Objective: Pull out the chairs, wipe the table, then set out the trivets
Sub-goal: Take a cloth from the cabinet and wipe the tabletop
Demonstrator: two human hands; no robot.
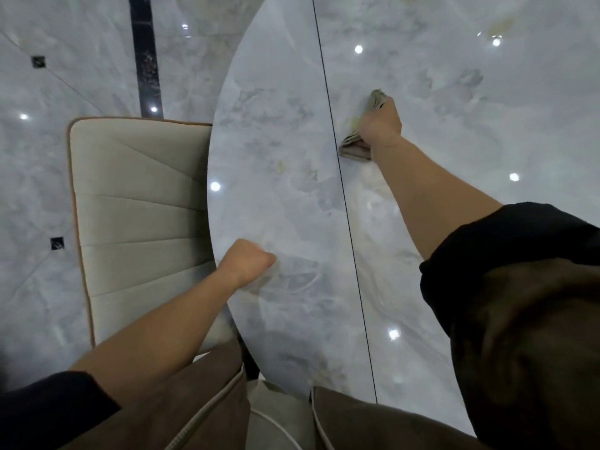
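Right hand [380, 123]: fingers curled tight round a folded grey-beige cloth [355, 147], pressing it onto the tabletop just right of the dark seam — cloth ends stick out beyond the fingers and below the wrist.
Left hand [247, 262]: closed in a fist with nothing in it, resting on the table near its curved left edge.
Table [276, 108]: glossy pale grey marble top with a rounded left edge; a thin dark seam [344, 196] runs from far side to near side.
Marks: a small yellowish smear [280, 165] lies left of the seam, between the two hands.
Chair [136, 203]: cream padding with brown trim, standing left of the table — its near side sits just under the rim.
Floor [65, 92]: shiny grey marble tiles crossed by a black strip [144, 53].
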